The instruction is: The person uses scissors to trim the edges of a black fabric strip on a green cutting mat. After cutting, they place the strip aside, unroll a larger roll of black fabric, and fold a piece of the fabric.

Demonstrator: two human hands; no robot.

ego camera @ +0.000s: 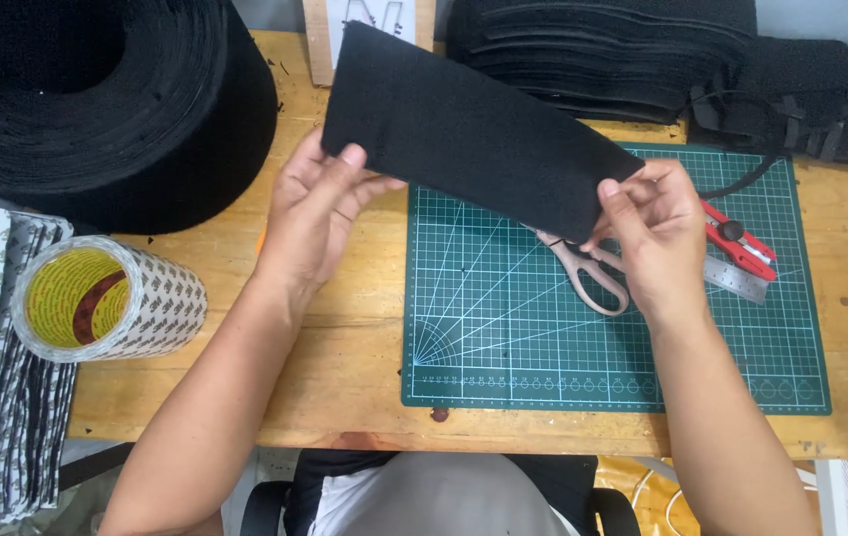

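The left hand (317, 213) and the right hand (654, 230) each pinched one end of a black felt strip (468, 129), thumb on top, holding it slanted above the wooden table (344, 367). The strip spanned between both grips, over the green cutting mat (503, 337). Scissors (590, 270) lay beneath it; a tape roll (111, 298) sat far left.

Black felt strip (473, 129) — long, flat rectangle, matte; you hold it stretched level between both ends, slanting down rightward, lifted above green cutting mat (622, 337) — uncreased.
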